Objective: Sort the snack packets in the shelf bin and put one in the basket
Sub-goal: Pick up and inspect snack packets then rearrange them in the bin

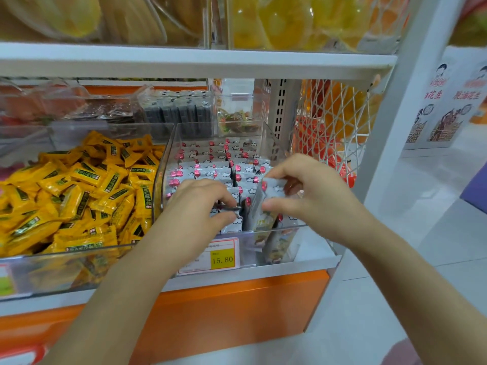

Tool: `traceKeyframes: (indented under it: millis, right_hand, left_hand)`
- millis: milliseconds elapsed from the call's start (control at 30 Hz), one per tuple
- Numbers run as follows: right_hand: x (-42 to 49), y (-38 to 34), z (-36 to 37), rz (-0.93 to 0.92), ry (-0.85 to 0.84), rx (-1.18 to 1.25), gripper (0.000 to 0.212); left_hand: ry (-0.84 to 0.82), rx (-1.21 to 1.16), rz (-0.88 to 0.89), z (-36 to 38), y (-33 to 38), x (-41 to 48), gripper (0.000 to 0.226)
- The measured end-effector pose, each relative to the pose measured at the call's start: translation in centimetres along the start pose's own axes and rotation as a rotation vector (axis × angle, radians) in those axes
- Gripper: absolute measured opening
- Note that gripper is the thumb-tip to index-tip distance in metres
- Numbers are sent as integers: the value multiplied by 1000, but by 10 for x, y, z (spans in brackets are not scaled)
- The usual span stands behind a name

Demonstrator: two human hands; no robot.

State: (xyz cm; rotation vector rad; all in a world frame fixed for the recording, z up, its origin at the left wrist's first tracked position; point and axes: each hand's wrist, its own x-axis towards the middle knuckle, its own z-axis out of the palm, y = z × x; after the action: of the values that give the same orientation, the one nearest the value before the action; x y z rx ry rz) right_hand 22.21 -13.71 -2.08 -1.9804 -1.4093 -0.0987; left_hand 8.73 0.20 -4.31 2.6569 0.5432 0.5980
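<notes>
A clear plastic shelf bin (168, 151) holds rows of white snack packets (210, 164) with red marks and cloud prints, standing upright. My left hand (200, 204) reaches into the bin's front and pinches a packet in the front row between thumb and fingers. My right hand (303, 196) grips one packet (263, 209) upright at the bin's front right, tilted slightly. No basket is in view.
A second clear bin (66, 262) to the left is heaped with yellow packets (79, 185). A price tag (221, 256) reading 15.80 hangs on the bin front. White wire mesh (334, 122) closes the shelf's right side. An upper shelf edge (184, 61) overhangs the bins.
</notes>
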Motion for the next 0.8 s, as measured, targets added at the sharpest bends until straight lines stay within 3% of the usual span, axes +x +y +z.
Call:
traceKeyframes:
  millis: [233, 433, 533, 667, 800]
  right_hand:
    - [-1, -5, 18, -187, -203, -346, 14]
    - [10, 2, 10, -91, -81, -158, 30]
    - [19, 2, 12, -108, -54, -266, 25]
    - [29, -1, 20, -147, -166, -523, 26]
    - [35, -3, 21, -165, -203, -562, 18]
  left_hand:
    - [-11, -7, 0, 0, -1, 0, 21]
    - [-17, -11, -6, 0, -3, 2, 30]
    - [-15, -22, -2, 0, -3, 3, 30]
    - [10, -37, 9, -1, -3, 3, 29]
    - [87, -72, 13, -2, -3, 2, 25]
